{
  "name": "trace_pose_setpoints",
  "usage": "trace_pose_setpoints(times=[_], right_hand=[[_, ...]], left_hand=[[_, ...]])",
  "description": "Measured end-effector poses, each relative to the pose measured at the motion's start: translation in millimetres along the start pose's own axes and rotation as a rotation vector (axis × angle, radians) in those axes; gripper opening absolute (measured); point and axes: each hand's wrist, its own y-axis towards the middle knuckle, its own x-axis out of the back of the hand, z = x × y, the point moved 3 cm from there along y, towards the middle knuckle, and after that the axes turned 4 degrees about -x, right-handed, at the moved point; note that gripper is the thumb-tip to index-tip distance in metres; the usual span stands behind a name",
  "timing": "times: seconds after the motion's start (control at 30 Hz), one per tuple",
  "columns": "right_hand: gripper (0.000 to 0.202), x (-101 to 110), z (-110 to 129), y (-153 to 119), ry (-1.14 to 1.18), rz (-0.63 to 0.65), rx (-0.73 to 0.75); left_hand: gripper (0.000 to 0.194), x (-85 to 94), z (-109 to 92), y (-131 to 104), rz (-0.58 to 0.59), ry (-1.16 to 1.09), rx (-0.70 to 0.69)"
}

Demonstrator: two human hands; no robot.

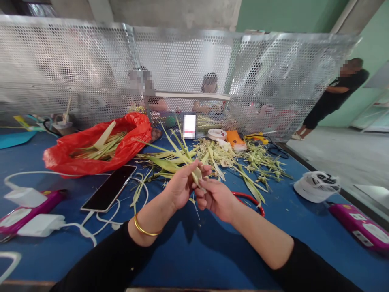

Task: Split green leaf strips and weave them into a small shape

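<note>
Above the blue table, my left hand (182, 184) and my right hand (212, 195) meet in front of me. Between them is a pale green leaf strip (197, 175), perhaps corn husk. The fingers of my left hand curl round it, and long thin blades rise from that hand. My right thumb and fingers pinch its lower end. Right behind my hands lies a heap of green and yellowish leaves (165, 164). Shredded pale plant scraps (219, 152) spread further back, with small green sprigs (261, 162) to their right.
A red plastic bag (130, 136) of leaves stands at left. Near it lie a phone (109, 188), white cables and chargers (42, 225), and a purple power strip (36, 209). A white fan (316, 186) and purple box (358, 225) sit right. Behind a perforated metal screen (182, 61) are people.
</note>
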Motion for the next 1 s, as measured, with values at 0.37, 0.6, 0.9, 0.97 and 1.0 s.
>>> trace_pose_setpoints(times=[0.37,0.6,0.9,0.97,1.0], right_hand=[[0.046,9.7,15.0,-3.5,-0.524,-0.287,0.259],[0.018,2.1,28.8,-22.9,-1.294,-0.550,0.883],[0.022,8.6,21.2,-7.4,-0.943,-0.479,0.576],[0.024,9.5,21.2,-5.3,-0.802,-0.430,0.529],[0.024,9.7,21.4,-4.9,-0.753,-0.417,0.521]], left_hand=[[0.016,5.7,-9.4,6.3,-0.031,0.019,-0.110],[0.017,3.4,-8.4,3.8,-0.107,0.027,-0.136],[0.019,0.6,1.7,4.6,-0.082,0.037,-0.091],[0.023,1.9,2.1,6.3,-0.055,0.032,-0.088],[0.024,2.6,2.2,7.0,-0.041,0.032,-0.083]])
